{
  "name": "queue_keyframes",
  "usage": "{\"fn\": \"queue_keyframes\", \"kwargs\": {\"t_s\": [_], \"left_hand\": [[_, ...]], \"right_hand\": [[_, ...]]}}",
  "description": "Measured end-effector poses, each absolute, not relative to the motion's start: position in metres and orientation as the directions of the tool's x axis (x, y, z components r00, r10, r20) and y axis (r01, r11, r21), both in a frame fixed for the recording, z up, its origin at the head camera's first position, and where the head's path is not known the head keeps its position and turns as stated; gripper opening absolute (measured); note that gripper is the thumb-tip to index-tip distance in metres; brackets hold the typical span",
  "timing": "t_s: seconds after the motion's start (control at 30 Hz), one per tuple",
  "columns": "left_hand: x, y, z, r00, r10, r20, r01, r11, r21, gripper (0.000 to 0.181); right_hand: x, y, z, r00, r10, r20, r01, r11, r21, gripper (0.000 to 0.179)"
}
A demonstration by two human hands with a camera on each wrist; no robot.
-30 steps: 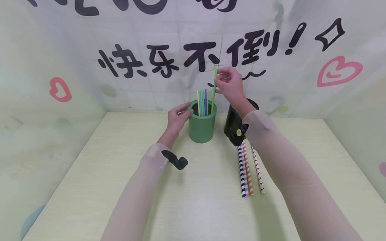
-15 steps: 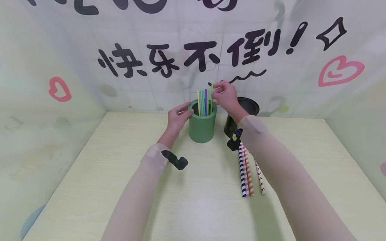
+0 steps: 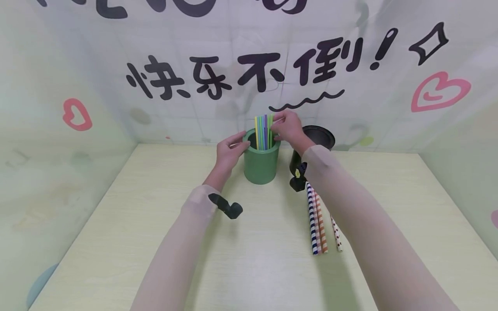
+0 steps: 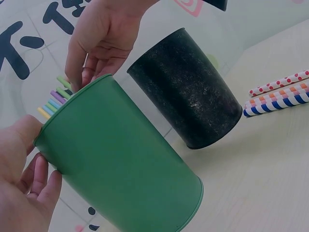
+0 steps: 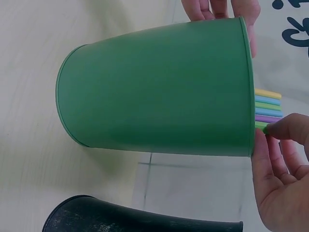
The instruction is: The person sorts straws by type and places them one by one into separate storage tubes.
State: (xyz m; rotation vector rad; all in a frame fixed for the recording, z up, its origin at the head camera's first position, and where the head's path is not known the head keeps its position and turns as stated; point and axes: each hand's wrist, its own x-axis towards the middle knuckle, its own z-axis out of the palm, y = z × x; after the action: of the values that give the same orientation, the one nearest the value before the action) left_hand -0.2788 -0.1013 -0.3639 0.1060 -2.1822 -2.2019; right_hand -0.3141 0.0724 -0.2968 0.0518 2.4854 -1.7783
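Landmark: green cup (image 3: 261,162), upright on the pale wooden table (image 3: 249,268), near the back wall; all places below are given relative to it.
Contents of green cup: a bunch of plain coloured straws (image 3: 263,131), yellow, blue, green and purple, standing on end with their tops above the rim.
Green straw (image 3: 270,129): the rightmost of the bunch, lower end inside the green cup, top level with the other straws.
Right hand (image 3: 286,127): above the right side of the cup's rim, fingertips curled together and pinching the top of the green straw; in the right wrist view a fingertip (image 5: 285,129) sits on the straw's end, just beyond the rim.
Left hand (image 3: 229,151): against the left side of the green cup, fingers loosely curved round the wall near the rim, thumb at the rim; it holds the cup.
Black cup (image 3: 311,149): upright, just to the right of the green cup and a little behind it, not touching; partly hidden by the right forearm.
Patterned paper straws (image 3: 319,218): lying flat on the table to the front right of the green cup, well apart from it; blue-striped, orange-striped and red-dotted, side by side, with the dotted one slightly off to the right.
Sleeves: both forearms covered in a thin beige fabric.
Backdrop: white wall sheet (image 3: 249,77) behind the green cup, with black characters and pink hearts.
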Motion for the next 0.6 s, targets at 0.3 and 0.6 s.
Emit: {"fn": "queue_keyframes", "kwargs": {"t_s": [0.3, 0.6], "left_hand": [[-0.28, -0.098, -0.362, -0.996, -0.08, -0.034, -0.034, -0.004, 0.999, 0.039], [-0.277, -0.103, -0.345, -0.997, -0.074, -0.035, -0.043, 0.109, 0.993, 0.038]], "right_hand": [[-0.316, 0.074, -0.292, -0.987, -0.02, -0.156, 0.141, 0.332, -0.933, 0.042], [-0.307, 0.089, -0.276, -0.988, -0.061, -0.143, 0.11, 0.372, -0.922, 0.037]]}}
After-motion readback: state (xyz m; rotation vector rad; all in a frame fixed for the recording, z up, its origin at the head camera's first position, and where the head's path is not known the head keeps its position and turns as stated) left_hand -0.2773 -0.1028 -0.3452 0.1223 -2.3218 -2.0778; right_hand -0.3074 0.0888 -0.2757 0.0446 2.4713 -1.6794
